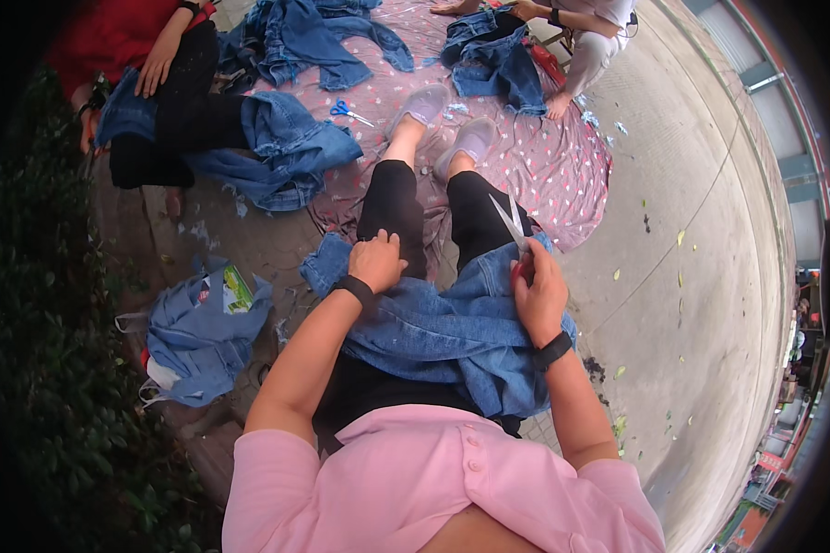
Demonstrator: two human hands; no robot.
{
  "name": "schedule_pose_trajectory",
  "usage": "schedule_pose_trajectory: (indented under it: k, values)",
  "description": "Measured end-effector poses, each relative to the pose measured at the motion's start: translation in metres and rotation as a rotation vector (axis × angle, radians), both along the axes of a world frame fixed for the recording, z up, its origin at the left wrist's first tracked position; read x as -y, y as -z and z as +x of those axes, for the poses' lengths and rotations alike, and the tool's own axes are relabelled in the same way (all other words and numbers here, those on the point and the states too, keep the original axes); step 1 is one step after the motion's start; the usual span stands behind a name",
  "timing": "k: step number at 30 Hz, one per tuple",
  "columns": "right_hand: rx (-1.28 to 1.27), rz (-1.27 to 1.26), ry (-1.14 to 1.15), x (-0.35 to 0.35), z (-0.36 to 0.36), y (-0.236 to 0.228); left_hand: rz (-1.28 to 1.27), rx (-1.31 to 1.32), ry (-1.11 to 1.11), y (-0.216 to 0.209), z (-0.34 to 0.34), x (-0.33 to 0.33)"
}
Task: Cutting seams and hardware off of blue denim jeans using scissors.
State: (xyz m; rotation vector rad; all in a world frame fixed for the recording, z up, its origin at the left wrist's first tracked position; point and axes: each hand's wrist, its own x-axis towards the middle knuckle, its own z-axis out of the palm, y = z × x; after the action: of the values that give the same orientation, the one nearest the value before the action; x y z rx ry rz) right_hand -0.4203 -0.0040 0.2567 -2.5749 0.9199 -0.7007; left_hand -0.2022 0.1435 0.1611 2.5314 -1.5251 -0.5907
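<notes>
A blue denim garment [433, 323] lies bunched across my lap, over black trousers. My left hand [376, 261] is at its far left part, above my left knee. Its fingers are curled down against the cloth, and the fingertips are partly hidden. In my right hand [541, 293] is a pair of scissors [516, 232] with red handles. Their blades are parted and point away from me, above the right side of the garment. The right hand rests close against the denim.
A pink patterned cloth [563, 198] covers the ground under my feet, with blue-handled scissors [343, 111] and denim scraps on it. A denim bag [194, 336] stands at left, near bushes [55, 369]. Two people sit opposite with jeans [295, 147] and more denim [498, 74].
</notes>
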Motion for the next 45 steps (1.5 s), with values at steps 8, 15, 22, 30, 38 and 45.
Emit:
schedule_pose_trajectory:
  k: [8,15,22,30,38,45]
  values:
    - [0.013,0.043,0.011,-0.002,0.001,0.001,0.075,-0.043,-0.056,0.004,0.027,0.017]
    - [0.025,0.06,0.016,-0.001,-0.003,0.002,0.015,-0.107,0.007,-0.007,0.017,-0.002]
    - [0.041,0.062,0.017,0.0,-0.003,0.003,0.03,-0.038,-0.026,-0.009,0.022,0.015]
    - [0.062,0.073,0.023,-0.001,-0.005,0.002,0.133,-0.07,-0.064,-0.015,0.026,0.015]
    - [0.063,0.065,-0.003,0.003,-0.007,0.004,0.144,0.019,0.03,-0.018,0.005,0.009]
    - [0.075,0.063,0.024,0.001,-0.007,0.002,0.119,-0.111,-0.01,-0.002,0.038,0.011]
